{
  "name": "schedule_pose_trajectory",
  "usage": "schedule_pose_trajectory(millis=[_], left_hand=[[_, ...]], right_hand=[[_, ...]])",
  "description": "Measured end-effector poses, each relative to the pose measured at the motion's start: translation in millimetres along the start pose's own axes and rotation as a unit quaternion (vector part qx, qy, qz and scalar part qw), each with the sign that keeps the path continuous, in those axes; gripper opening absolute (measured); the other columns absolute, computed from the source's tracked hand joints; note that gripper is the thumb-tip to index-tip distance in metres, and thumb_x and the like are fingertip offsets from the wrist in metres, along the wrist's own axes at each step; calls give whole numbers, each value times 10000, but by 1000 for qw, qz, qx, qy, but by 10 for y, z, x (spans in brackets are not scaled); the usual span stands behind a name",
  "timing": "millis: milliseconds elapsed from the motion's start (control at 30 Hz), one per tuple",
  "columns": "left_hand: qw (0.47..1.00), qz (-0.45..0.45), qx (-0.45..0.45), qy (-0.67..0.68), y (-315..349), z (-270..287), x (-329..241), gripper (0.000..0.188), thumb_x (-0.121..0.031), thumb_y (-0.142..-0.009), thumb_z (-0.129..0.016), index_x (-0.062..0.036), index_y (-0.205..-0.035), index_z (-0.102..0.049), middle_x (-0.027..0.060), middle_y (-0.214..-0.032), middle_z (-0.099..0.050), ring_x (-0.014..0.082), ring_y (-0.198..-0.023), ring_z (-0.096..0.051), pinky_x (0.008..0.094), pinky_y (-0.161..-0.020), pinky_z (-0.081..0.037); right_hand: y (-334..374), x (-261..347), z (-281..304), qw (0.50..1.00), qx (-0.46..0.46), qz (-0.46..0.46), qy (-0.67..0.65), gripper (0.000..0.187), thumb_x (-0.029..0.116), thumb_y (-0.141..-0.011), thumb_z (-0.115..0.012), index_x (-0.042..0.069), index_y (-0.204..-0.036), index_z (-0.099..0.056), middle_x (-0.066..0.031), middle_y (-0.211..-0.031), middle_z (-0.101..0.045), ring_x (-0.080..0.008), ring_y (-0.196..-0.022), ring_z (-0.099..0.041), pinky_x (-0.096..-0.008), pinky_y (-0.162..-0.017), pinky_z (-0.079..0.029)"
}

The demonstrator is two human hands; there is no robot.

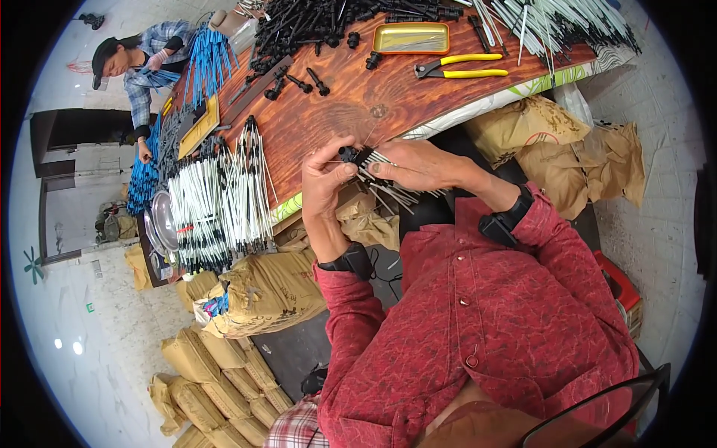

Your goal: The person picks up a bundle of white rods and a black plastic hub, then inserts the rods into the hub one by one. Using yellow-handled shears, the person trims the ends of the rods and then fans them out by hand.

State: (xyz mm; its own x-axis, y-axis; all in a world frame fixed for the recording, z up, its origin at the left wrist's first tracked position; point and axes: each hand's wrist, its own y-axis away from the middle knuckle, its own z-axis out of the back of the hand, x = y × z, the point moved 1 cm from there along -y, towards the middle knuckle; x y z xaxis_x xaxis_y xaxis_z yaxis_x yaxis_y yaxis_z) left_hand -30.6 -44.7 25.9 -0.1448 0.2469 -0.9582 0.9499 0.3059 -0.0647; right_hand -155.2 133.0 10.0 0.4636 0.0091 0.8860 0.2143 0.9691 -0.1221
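Observation:
My left hand [328,175] pinches a small black plastic fitting [347,153] between thumb and fingers, just past the table's near edge. Close against it, my right hand [418,164] grips a bundle of thin white rods [392,196] that hang down below the fingers. A dark piece sits between the two hands, and a fine wire or needle seems to stick up there; the exact joint is hidden by my fingers. Yellow-handled pliers [463,66] lie on the table beyond my right hand. Several loose black fittings [302,84] rest on the wood farther left.
The wooden table [351,93] carries a yellow tray of thin needles [411,39], a heap of black parts [314,22] and white rods [216,201]. At far left, a co-worker [153,67] handles blue rods [209,63]. Brown paper sacks [269,295] stand below.

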Motion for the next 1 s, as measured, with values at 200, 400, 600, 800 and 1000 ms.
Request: schedule_pose_trajectory(millis=[200, 400, 600, 800, 1000], left_hand=[[995, -35, 87, -28, -11, 31, -9, 456, -84, -761, -858, 43, -1169, -702, 98, -1038, -694, 161, -938, -661, 275, -801, -535], [999, 10, 47, -1, 41, 87, 90, 441, -97, -779, -851, 48, -1165, -696, 97, -1036, -694, 165, -922, -667, 274, -805, -535], [999, 18, 28, 25, 65, 105, 128, 427, -80, -791, -839, 54, -1167, -687, 92, -1036, -692, 164, -916, -678, 263, -791, -544], [998, 12, 27, 51, 101, 177, 167, 431, -65, -774, -844, 52, -1159, -687, 94, -1033, -687, 164, -918, -681, 261, -789, -545], [995, -24, 67, 66, 51, 142, 155, 449, -97, -739, -872, 46, -1127, -698, 95, -1005, -674, 167, -898, -664, 274, -788, -525]], right_hand=[[-22, -212, -81, 977, 121, 28, -171, 472, 456, -1056, -408, 17, -970, -558, -85, -760, -539, -218, -739, -540, -395, -711, -446], [23, -130, -85, 980, 115, -10, -164, 503, 483, -1058, -426, 8, -983, -569, -72, -762, -524, -186, -740, -504, -374, -716, -447], [64, -122, -233, 990, -3, 13, -140, 535, 531, -1046, -426, 27, -979, -593, -140, -756, -571, -281, -733, -584, -409, -713, -458], [58, -102, -294, 997, -48, -14, -63, 530, 549, -1038, -416, 62, -975, -615, -179, -751, -597, -385, -739, -622, -453, -682, -464], [67, -38, -282, 996, -60, 0, -59, 506, 527, -1037, -422, 69, -948, -618, -174, -726, -595, -394, -731, -625, -469, -662, -459]])
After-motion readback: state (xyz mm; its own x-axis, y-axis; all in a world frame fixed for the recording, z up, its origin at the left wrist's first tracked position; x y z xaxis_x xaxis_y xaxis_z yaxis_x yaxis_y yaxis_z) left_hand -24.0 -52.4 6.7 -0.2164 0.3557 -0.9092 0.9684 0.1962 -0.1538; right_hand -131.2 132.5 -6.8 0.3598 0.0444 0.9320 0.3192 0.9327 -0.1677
